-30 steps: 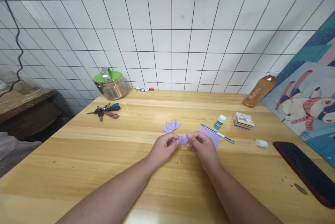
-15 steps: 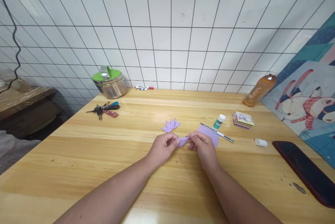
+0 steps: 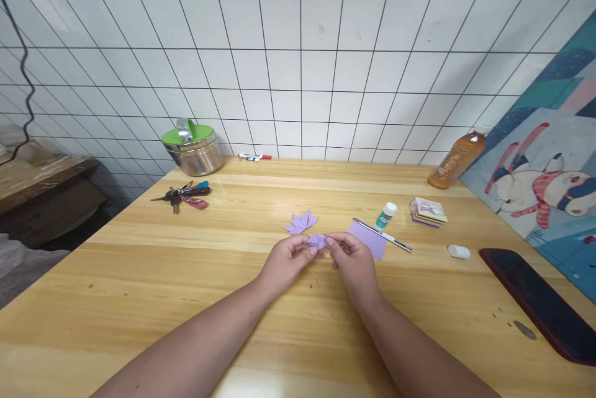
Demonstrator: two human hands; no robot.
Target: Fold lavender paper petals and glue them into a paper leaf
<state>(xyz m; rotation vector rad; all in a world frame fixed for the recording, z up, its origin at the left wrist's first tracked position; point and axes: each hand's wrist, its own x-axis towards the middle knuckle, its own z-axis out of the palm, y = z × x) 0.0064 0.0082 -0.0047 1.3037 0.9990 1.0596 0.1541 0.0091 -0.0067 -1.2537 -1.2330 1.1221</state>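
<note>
A small folded piece of purple paper (image 3: 317, 241) is pinched between my two hands, just above the table. My left hand (image 3: 287, 259) grips its left side with thumb and fingers. My right hand (image 3: 352, 258) closes on its right side. Right behind them lies a purple folded-paper fan of pointed petals (image 3: 302, 222). A flat purple paper sheet (image 3: 370, 241) is partly covered by my right hand, with a slim silver and white pen-like tool (image 3: 384, 236) resting across its upper edge.
An uncapped-looking glue stick (image 3: 386, 216), a stack of coloured paper (image 3: 428, 212), a white cap (image 3: 459, 251) and a dark phone (image 3: 540, 305) lie to the right. Farther back stand a drink bottle (image 3: 456, 163) and a green-lidded steel pot (image 3: 194, 151). Keys (image 3: 181, 194) and a marker (image 3: 254, 157) lie left.
The folded purple paper has been turned, and now shows a diamond-like face with creases. My right hand has come closer to my left. The whole view has shifted slightly.
</note>
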